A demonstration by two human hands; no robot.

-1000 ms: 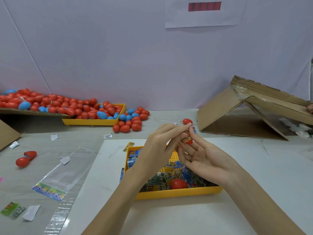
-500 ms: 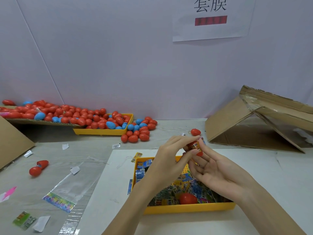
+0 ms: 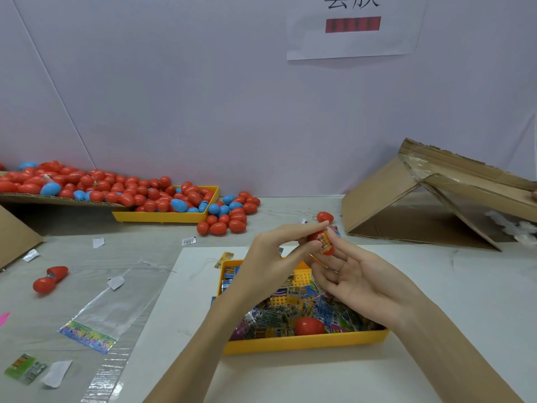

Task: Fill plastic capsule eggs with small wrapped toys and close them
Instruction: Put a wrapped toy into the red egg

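Bare white sheet [image 3: 319, 376] is lying open in front of the yellow tray [image 3: 305, 343], giving a hand free passage along the bench's [image 3: 139, 228] near edge. Both hands are hovering over that tray, blocking its far half. A tipped cardboard box [image 3: 406, 205] is closing off the right rear; a heap of red and blue eggs [image 3: 151, 196] is crowding the left rear, while a plastic bag [image 3: 110, 309] and an open red egg [image 3: 49, 279] are littering the left.
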